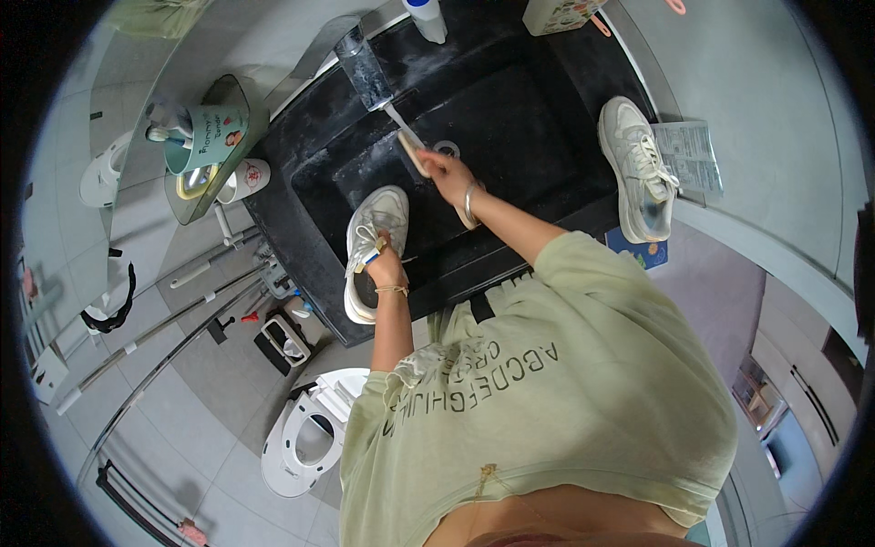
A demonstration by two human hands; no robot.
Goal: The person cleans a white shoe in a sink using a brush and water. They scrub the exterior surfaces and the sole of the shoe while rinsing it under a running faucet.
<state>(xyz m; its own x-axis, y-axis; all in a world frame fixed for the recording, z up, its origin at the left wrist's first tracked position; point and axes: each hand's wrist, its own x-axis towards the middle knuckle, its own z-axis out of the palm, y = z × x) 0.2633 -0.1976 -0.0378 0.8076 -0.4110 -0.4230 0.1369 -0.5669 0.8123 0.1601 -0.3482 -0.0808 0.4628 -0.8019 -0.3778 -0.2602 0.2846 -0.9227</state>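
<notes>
My left hand (387,265) grips a white lace-up sneaker (384,212) by its tongue and opening, over the near left rim of the black sink (533,150). In my right hand (448,176) is a pale brush (412,154), its head under the stream of water (405,124) from the faucet (366,68). The fingers hide the brush's middle, and its other end shows below my wrist. Another white sneaker (636,167) rests on the right rim of the sink, toe pointing away from me. Near the brush lies the round drain (447,149).
A white bottle with a blue cap (427,20) and a patterned box (557,15) stand along the back. At left, a shelf holds a green cup (205,140) with toothbrushes; a white mug (245,181) sits beside it. A toilet (307,444) is lower left. A printed packet (687,157) lies beside the right sneaker.
</notes>
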